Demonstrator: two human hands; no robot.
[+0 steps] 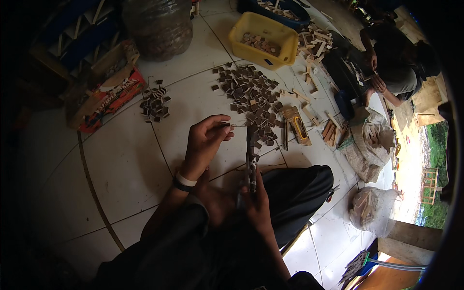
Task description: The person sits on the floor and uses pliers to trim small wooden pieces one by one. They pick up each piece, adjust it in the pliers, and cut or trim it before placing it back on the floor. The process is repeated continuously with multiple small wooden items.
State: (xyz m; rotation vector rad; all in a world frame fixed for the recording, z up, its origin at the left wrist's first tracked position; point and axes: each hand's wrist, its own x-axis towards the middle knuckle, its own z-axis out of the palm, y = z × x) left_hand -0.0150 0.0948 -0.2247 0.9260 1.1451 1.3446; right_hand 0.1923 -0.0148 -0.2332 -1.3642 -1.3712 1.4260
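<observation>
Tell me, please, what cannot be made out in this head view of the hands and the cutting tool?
- Small piece pinched in the left hand: too small to identify.
- Right hand: its fingers wrap the tool, hiding the handles.
- Tool's tip: dark against the brown pieces.
- Yellow bin contents: too small.

Dim indoor floor scene, lit by daylight from the right.

Light enters from the open side at the right, where the ground outside (408, 159) is blown out to near white. The white tiles (121, 164) show a soft grey sheen, brighter toward the right and falling into murk at the left. The left corner and the person's dark lap are almost black, with detail lost. The yellow tub (285, 36) keeps its colour well. Fisheye bending curves the tile joints, and a black vignette rims the frame. The centre is fairly sharp; edges are soft, with slight grain.
</observation>
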